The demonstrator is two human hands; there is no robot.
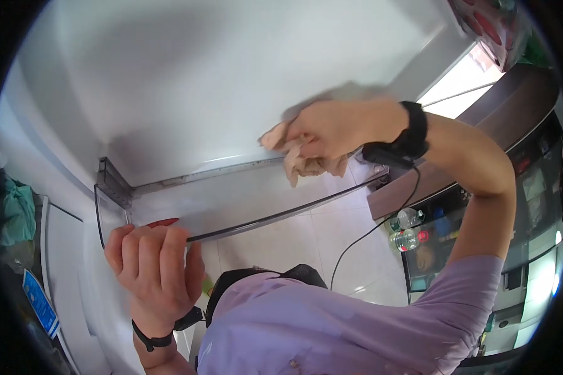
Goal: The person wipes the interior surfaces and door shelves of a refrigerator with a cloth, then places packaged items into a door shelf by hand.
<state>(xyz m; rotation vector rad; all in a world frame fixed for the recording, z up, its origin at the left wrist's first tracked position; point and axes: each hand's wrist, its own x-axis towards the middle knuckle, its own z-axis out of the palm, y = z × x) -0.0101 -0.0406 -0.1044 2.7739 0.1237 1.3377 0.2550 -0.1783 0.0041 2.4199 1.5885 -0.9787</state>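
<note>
A tan cloth (pixel 313 165), crumpled and hanging in folds, is in my right hand (pixel 341 128). My right hand is closed on it and holds it against or just over a large white panel (pixel 187 81). My left hand (pixel 153 265) is at lower left, its fingers curled over the panel's rim where a black edge strip (pixel 281 215) ends. Just beyond those fingers a thin red piece (pixel 164 222) peeks out; what it belongs to is hidden. A grey metal bracket (pixel 114 182) sits at the panel's left corner, above my left hand.
A thin black cable (pixel 363 240) hangs from the device on my right wrist. Plastic bottles (pixel 406 239) stand by a dark glass-fronted cabinet (pixel 469 215) on the right. At left are a green bag (pixel 19 209) and a blue card (pixel 39 303). Pale floor tiles (pixel 341 228) lie below.
</note>
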